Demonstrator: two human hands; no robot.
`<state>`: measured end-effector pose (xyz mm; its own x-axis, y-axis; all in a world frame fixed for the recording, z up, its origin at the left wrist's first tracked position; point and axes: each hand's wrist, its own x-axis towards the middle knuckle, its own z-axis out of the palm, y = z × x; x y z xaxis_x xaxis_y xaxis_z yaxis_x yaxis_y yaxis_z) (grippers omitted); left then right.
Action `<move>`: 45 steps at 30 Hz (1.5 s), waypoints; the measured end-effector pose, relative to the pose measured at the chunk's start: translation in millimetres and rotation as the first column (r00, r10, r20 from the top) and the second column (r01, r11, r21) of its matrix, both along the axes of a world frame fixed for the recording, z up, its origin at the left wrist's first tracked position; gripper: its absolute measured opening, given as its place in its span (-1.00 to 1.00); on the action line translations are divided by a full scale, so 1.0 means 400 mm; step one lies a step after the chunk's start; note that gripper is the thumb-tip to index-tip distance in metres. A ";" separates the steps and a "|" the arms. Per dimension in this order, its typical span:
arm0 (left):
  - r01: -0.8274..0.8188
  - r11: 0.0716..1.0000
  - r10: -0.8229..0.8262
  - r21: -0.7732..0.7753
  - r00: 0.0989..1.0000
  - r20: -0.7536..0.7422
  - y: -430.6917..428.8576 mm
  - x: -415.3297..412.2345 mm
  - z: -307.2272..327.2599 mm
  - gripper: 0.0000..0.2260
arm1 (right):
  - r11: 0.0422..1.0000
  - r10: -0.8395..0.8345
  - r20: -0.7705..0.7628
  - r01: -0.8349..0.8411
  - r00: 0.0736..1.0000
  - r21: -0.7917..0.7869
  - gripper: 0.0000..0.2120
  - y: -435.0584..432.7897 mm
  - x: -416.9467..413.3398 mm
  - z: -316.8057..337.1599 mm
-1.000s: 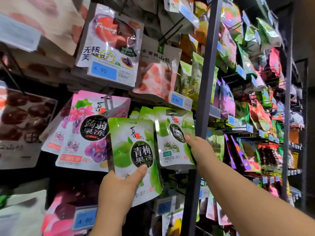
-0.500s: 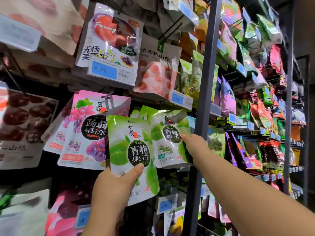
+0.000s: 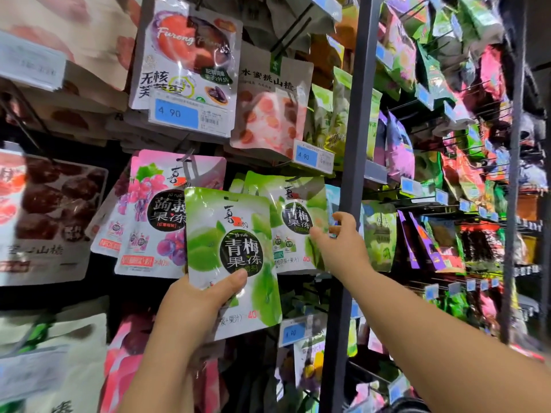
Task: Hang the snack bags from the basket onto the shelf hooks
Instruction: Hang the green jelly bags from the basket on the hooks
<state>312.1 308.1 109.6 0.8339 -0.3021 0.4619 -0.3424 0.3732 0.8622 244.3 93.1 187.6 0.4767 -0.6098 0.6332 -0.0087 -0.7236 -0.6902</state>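
My left hand [image 3: 190, 308] grips the lower part of a green plum-jelly snack bag [image 3: 229, 234], thumb on its front, and holds it upright in front of the shelf. Its hang hole is near the top edge and sits on no hook. Just right of it, several matching green bags [image 3: 293, 216] hang from a hook. My right hand [image 3: 343, 248] pinches the right edge of these hanging bags, thumb in front and fingers behind. The basket is out of view.
Pink grape-jelly bags [image 3: 155, 210] hang just left of the held bag. A grey upright post [image 3: 354, 114] runs down right behind my right hand. Blue price tags [image 3: 313, 156] stick out above, and packed hooks of snacks fill the shelves to the right.
The held green bag has risen and moved right, closer to the hanging green bags. My right hand has slid up along their right edge.
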 end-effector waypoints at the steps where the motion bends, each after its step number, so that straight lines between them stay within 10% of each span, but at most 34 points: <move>1: 0.030 1.000 -0.030 -0.004 1.000 -0.005 -0.001 -0.003 0.002 -0.80 | 0.999 0.006 0.004 -0.006 1.000 -0.039 -0.43 0.003 -0.011 -0.009; 8: 0.153 0.988 -0.153 -0.035 0.988 0.013 -0.041 -0.046 0.014 -0.59 | 0.959 0.278 -0.017 -0.279 0.960 -0.049 -0.83 0.037 -0.090 -0.057; 21: 0.133 0.988 -0.130 -0.073 0.991 0.037 -0.120 -0.124 0.031 -0.80 | 0.672 0.664 0.068 -0.635 0.744 0.381 -0.46 0.038 -0.149 -0.101; 37: -0.023 0.992 0.005 0.126 0.991 0.137 -0.246 -0.105 0.162 -0.80 | 0.624 0.588 0.318 -0.667 0.744 0.407 -0.46 -0.023 -0.163 -0.052; 45: -0.188 0.953 0.143 0.237 0.971 0.193 -0.256 -0.075 0.202 -0.49 | 0.656 0.550 0.322 -0.637 0.771 0.404 -0.55 -0.017 -0.129 -0.026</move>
